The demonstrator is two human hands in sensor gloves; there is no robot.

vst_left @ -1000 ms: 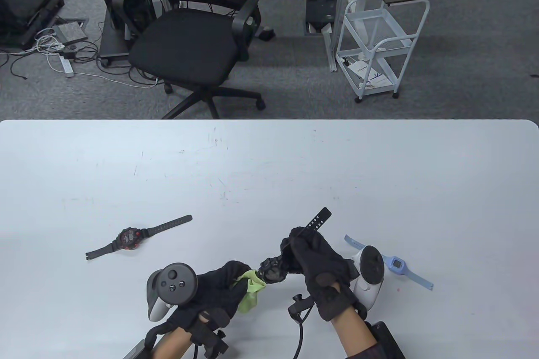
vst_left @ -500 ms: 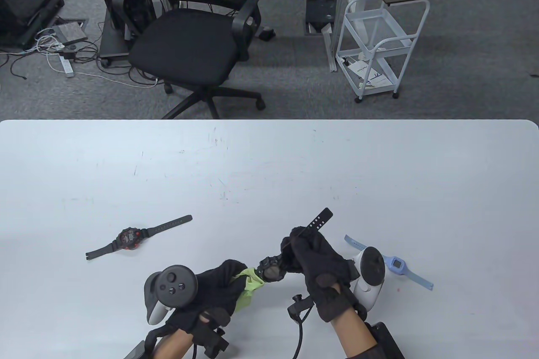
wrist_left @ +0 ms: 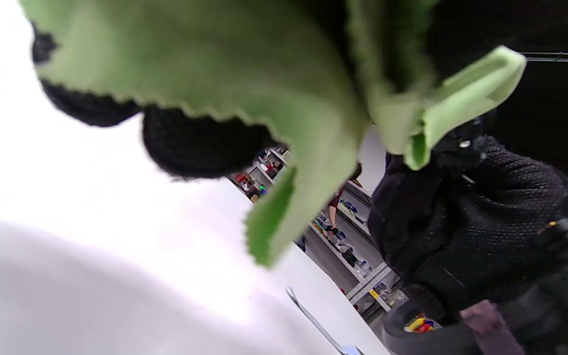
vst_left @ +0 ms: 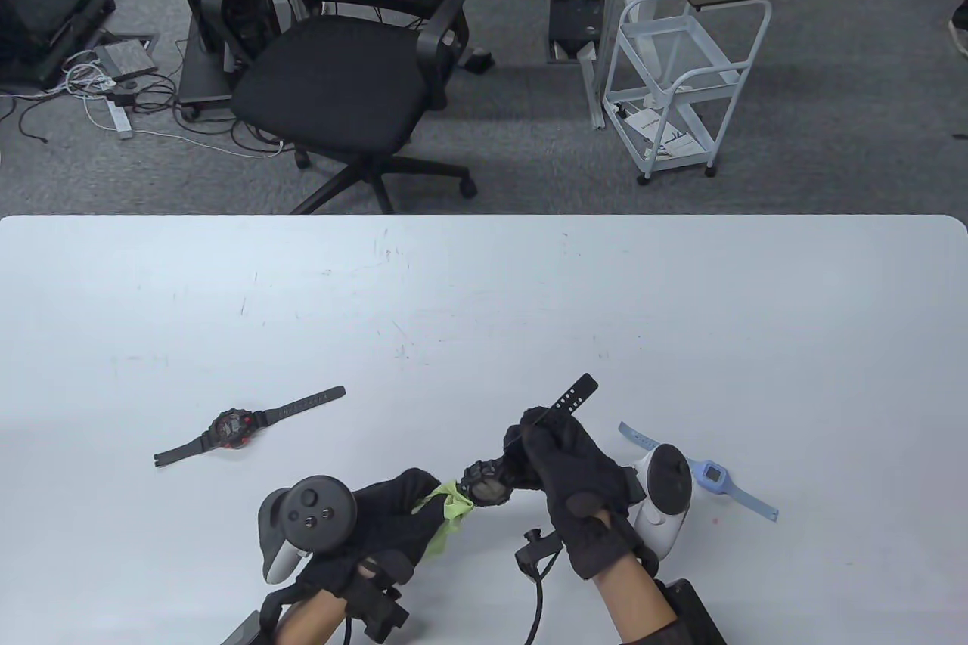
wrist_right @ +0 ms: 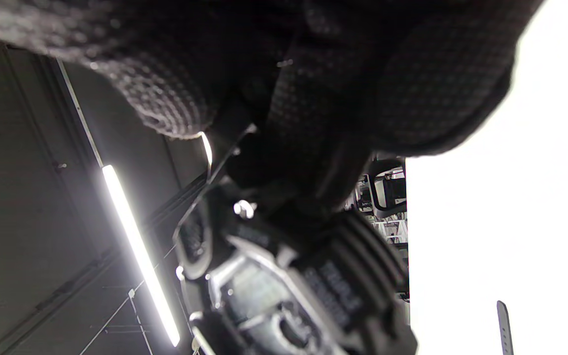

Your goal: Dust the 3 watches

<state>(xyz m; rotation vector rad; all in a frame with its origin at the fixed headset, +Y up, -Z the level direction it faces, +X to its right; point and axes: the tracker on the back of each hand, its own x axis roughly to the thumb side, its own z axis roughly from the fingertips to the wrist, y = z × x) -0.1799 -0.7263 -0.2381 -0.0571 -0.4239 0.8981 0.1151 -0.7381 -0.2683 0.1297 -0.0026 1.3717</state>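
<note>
My right hand (vst_left: 556,460) grips a black watch (vst_left: 490,482) by its strap, the case pointing left and the strap end (vst_left: 576,389) sticking up and away. My left hand (vst_left: 393,516) holds a green cloth (vst_left: 450,513) bunched in its fingers, its tip touching the watch case. The left wrist view shows the green cloth (wrist_left: 274,93) hanging from the glove, beside the other glove. Close up in the right wrist view is the black watch case (wrist_right: 294,291) under curled fingers (wrist_right: 372,79). A black and red watch (vst_left: 234,427) lies flat at left. A light blue watch (vst_left: 715,479) lies behind my right hand.
The white table (vst_left: 484,297) stretches far beyond the hands. Behind its far edge stand a black office chair (vst_left: 340,70) and a white wire cart (vst_left: 681,85). A black device (vst_left: 696,611) lies at the near edge by my right forearm.
My left hand has shifted slightly down and left, and the green cloth has slid along the black watch case. My right hand and the other watches have stayed put.
</note>
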